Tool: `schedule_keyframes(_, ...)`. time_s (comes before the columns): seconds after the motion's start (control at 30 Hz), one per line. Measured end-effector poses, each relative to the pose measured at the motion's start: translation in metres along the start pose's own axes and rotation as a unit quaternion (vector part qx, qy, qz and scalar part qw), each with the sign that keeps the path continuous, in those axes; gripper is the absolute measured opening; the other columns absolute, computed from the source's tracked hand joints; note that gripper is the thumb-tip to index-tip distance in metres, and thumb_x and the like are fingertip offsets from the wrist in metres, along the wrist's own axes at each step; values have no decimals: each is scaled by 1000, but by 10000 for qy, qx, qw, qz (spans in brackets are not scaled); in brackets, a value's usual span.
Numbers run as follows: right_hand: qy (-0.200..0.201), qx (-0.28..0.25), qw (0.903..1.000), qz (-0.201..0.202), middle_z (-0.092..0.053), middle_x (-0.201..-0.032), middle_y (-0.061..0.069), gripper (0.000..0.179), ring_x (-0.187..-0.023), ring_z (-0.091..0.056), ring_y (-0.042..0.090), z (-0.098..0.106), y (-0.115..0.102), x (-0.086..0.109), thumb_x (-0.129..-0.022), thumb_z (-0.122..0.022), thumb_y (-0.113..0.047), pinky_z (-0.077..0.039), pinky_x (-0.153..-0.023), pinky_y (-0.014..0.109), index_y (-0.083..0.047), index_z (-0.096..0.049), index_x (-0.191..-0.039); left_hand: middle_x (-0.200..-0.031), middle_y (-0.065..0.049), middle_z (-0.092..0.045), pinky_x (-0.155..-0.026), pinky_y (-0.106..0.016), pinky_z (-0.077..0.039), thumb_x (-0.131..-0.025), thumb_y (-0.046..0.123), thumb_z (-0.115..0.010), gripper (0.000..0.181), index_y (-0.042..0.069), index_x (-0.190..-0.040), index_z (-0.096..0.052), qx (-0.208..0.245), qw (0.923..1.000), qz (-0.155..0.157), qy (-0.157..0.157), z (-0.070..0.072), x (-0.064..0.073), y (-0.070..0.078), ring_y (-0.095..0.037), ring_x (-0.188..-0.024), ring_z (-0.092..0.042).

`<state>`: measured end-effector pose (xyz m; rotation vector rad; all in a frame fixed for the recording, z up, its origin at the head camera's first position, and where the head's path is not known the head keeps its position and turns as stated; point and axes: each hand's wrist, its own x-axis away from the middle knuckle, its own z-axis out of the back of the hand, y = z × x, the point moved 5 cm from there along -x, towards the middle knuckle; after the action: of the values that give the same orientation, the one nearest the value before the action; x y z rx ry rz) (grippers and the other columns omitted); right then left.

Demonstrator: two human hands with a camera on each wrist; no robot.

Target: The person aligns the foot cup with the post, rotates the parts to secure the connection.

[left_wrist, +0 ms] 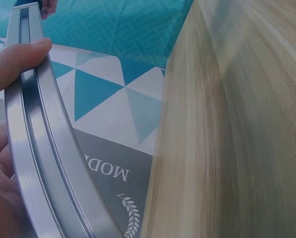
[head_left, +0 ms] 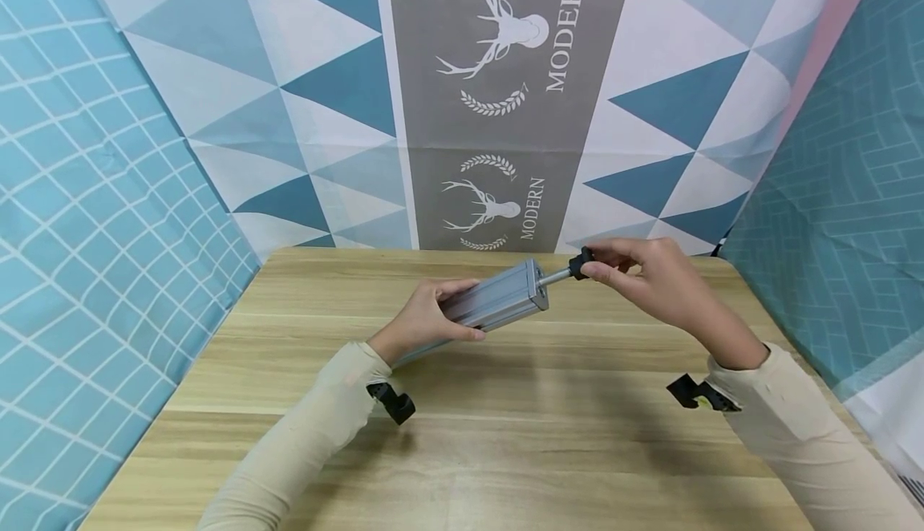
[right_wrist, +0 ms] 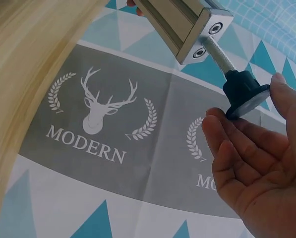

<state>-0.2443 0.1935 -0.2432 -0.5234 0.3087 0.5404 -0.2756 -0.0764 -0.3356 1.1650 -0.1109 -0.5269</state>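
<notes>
My left hand (head_left: 421, 316) grips a silver aluminium profile (head_left: 498, 297) around its sides, thumb along the near side. Raised off the table, the profile slants up to the right, its near end hidden behind the hand and forearm. Grooves run along its length in the left wrist view. A metal end plate (right_wrist: 207, 38) with two visible socket screws caps the far end. Out of it sticks a threaded rod (right_wrist: 218, 54) carrying a black levelling foot (right_wrist: 243, 90). My right hand (head_left: 650, 278) pinches that foot at its rim between thumb and fingers.
Beneath both hands lies a wood-grain table (head_left: 505, 451). A patterned cloth wall (head_left: 346, 114) rises at its back edge, with blue cloths (head_left: 87, 194) on the left and right. Each sleeve has a black wrist mount (head_left: 392, 403).
</notes>
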Motion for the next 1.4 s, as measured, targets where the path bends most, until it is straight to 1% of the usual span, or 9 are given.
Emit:
schedule_keyframes(0.2,-140,-8,9996,233,-70,-111,9,47,-92,-67,26,0,2,2,-88,-70,-26,-54,-72,42,-8,-60,-130,-127,-6,-63,-93,-34,-43,-65,6,-87,71,9,-130,-61,49,9999,109,-48,-1,0,-1,-15,-105,-58)
schedule_keyframes(0.37,-205,293,9924,1177,-53,-139,10,72,-111,-62,30,1,-3,4,-78,-79,-9,-52,-81,45,-15,-48,-142,-127,-6,-63,-92,-35,-43,-65,8,-88,72,10,-131,-60,3,9999,138,-34,0,0,-2,-16,-105,-57)
schedule_keyframes(0.53,-86,391,9822,1837,-55,-137,9,71,-118,-57,27,2,-10,3,-75,-76,5,-51,-83,40,-14,-52,-139,-127,-5,-62,-92,-34,-43,-64,10,-88,74,11,-132,-59,-22,9999,124,-13,1,-3,-11,-16,-105,-57)
schedule_keyframes(0.7,-117,252,9927,1171,-66,-120,13,49,-102,-66,27,1,-9,2,-87,-69,-7,-54,-76,42,-5,-55,-135,-126,0,-63,-92,-35,-42,-61,17,-91,76,19,-131,-61,30,10000,37,65,0,-12,-35,-15,-105,-57)
schedule_keyframes(0.83,-110,93,9996,228,-72,-100,9,38,-88,-68,23,-1,-4,0,-95,-60,-27,-54,-72,44,-3,-63,-125,-125,1,-64,-92,-35,-43,-60,18,-92,75,18,-129,-62,56,10000,-5,81,-2,-12,-34,-15,-105,-58)
schedule_keyframes(0.97,-40,62,9999,-116,-73,-90,3,34,-82,-68,20,-2,0,-1,-95,-60,-32,-53,-70,41,-5,-68,-114,-125,0,-64,-93,-36,-43,-61,16,-91,74,16,-129,-62,93,9999,-29,65,-3,-12,-33,-15,-106,-59)
schedule_keyframes(1.1,-101,41,9998,-182,-72,-90,3,35,-82,-68,20,-3,2,1,-96,-59,-33,-53,-68,40,-5,-68,-115,-125,0,-64,-93,-35,-44,-61,15,-91,73,16,-128,-63,90,9999,-17,49,-4,-12,-33,-15,-106,-59)
schedule_keyframes(1.23,-302,97,9994,-100,-72,-96,7,46,-87,-68,23,-4,3,3,-93,-63,-33,-53,-69,41,-6,-59,-131,-125,0,-64,-93,-37,-43,-61,16,-91,73,16,-128,-63,98,9999,-2,38,-3,-13,-34,-16,-106,-59)
schedule_keyframes(1.4,-604,345,9953,679,-58,-132,12,75,-107,-62,28,-6,-1,3,-83,-75,-21,-53,-77,43,-14,-38,-148,-126,1,-63,-92,-35,-43,-61,19,-91,75,18,-130,-62,109,9999,28,68,-2,-13,-35,-15,-106,-58)
